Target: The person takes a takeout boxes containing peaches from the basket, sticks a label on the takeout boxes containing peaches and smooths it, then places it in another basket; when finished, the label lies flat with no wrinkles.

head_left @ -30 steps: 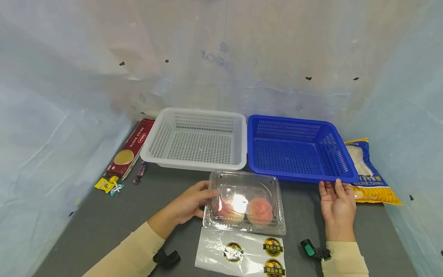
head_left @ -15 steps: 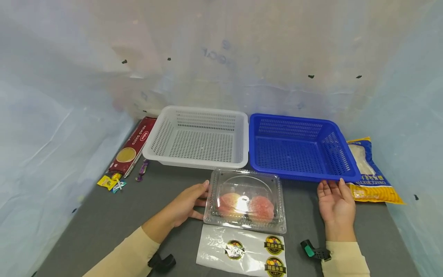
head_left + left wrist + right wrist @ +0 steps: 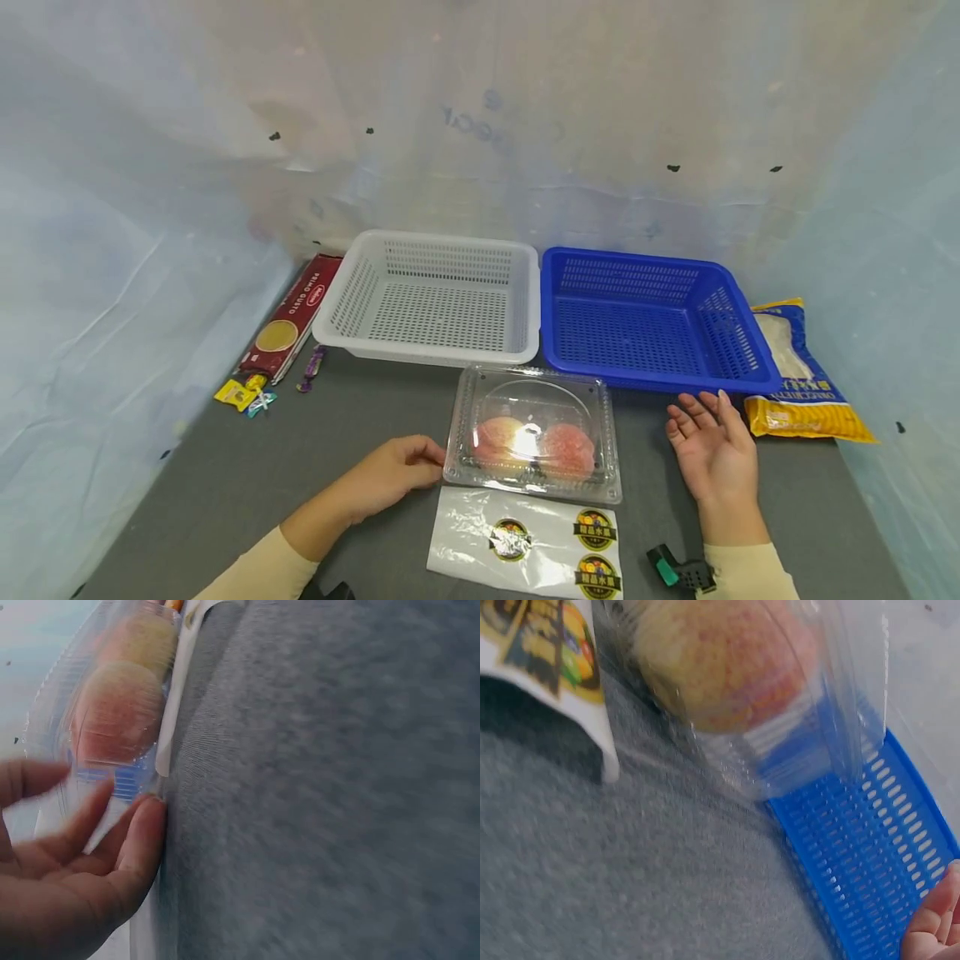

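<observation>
At the frame's lower middle, a clear fruit box [image 3: 534, 398] sits between the left hand [image 3: 390, 479], fingers loosely bent near its corner, and the right hand [image 3: 715, 458], palm up, fingers relaxed. Dragged downward, it might crumple the label sheet [image 3: 467, 533], whose edge curls up.

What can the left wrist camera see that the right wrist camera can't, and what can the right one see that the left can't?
Only the left wrist view shows the left hand, and a second fruit beyond the nearer one.

Only the right wrist view shows the right hand and a clear sticker picture.

Both show the clear box with fruit inside, the white sheet, the grey table and the blue basket, though the left view catches only blue patches through the box.
</observation>
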A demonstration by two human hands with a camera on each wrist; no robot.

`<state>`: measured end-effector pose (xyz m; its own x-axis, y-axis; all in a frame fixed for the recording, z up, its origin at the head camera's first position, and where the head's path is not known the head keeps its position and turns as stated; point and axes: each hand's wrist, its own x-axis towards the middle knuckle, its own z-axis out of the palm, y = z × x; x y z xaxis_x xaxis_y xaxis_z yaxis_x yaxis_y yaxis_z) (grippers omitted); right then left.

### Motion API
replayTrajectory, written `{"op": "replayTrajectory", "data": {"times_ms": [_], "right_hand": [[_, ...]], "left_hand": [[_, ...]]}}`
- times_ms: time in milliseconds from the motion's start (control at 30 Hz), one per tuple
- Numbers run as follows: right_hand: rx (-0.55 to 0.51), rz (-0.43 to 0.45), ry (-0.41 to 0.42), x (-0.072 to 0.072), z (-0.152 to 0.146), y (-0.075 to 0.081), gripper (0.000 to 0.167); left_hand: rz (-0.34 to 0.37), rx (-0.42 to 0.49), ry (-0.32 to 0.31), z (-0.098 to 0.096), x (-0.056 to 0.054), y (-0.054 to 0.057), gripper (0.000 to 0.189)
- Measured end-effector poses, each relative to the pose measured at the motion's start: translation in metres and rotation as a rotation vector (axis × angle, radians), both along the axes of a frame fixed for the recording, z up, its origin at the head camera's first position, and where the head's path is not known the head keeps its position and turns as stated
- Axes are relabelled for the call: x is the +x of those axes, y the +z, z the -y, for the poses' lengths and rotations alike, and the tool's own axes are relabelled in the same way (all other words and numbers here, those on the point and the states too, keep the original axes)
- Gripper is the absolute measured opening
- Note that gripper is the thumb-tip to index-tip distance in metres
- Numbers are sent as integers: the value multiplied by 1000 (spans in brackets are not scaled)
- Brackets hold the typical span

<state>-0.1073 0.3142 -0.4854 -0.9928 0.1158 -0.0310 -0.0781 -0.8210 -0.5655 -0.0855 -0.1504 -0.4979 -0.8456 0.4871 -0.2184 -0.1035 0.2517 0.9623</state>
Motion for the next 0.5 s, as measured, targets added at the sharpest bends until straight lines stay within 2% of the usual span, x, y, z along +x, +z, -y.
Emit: {"op": "replayTrajectory", "data": {"times_ms": [167,300,367,500], "right_hand": [[49,-90,37,6,5,5,27],[95,-179,66,10,9,9,33],[117,-227,77,12,11,13,35],[295,-248,45,15,16,26,35]], "left_hand": [[-241,-226,-176,-3,11,-2,17],[-401,-387,-234,-8,19,-2,25],[-448,-414,-251,-11,22,-2,27],[-514,-375,-279,-13,27,-1,29]]}}
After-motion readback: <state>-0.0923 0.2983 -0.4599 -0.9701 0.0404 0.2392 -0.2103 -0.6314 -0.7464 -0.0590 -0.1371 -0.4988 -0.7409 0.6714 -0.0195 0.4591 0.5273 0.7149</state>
